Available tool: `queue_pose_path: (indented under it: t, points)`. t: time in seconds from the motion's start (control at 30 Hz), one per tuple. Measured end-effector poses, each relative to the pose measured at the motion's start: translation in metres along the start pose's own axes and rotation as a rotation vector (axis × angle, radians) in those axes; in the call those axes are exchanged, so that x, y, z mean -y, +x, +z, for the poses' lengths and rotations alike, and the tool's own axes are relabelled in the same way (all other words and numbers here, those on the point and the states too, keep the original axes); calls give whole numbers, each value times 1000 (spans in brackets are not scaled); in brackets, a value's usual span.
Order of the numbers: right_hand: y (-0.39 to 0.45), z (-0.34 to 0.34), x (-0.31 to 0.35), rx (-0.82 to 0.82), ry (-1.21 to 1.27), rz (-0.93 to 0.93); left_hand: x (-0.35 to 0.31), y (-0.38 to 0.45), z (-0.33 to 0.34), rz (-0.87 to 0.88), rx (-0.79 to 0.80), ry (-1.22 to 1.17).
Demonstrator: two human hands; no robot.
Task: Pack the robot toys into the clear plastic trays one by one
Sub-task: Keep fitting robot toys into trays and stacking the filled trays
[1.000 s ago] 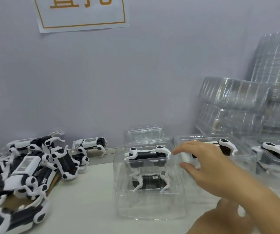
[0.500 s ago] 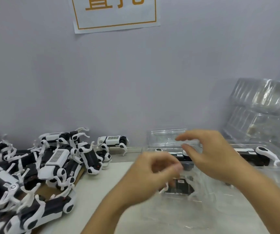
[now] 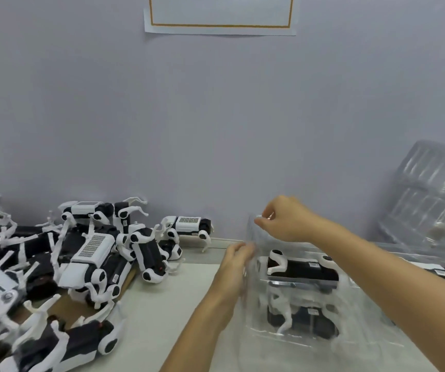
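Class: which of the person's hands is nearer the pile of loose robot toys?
Left. The left hand is at the clear tray's left edge, beside the toy pile; the right hand is farther right, above the tray.

even soft light, motion blur, wide-angle warp

Bare table strip point(image 3: 162, 299) between toy pile point(image 3: 87, 259) and packed trays point(image 3: 302, 296).

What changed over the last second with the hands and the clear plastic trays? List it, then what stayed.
The left hand came up from the bottom edge to the left side of the clear plastic tray stack holding black-and-white robot toys. The right hand rose from an open reach and now pinches the upper tray's far edge. Whether the left hand grips is blurred. The camera turned left. The pile of loose black-and-white robot toys stayed put.
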State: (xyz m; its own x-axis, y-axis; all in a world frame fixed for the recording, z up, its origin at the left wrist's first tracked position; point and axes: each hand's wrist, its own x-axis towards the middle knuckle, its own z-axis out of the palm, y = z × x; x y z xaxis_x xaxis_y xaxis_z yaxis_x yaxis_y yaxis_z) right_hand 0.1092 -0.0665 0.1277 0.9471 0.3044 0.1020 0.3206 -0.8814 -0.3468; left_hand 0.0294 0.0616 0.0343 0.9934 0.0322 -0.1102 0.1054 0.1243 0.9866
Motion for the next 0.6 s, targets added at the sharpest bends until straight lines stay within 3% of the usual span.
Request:
queue_pose_path:
  t: [0.13, 0.3, 0.47, 0.6]
  points:
    - [15, 7, 16, 32, -132, 112, 2, 1, -6, 32, 39, 28]
    - [22, 15, 33, 200, -331, 157, -5, 1, -18, -8, 144, 58]
    - [22, 16, 35, 128, -323, 167, 10, 13, -22, 50, -63, 79]
    - [19, 17, 36, 92, -341, 157, 23, 19, -19, 101, -58, 132]
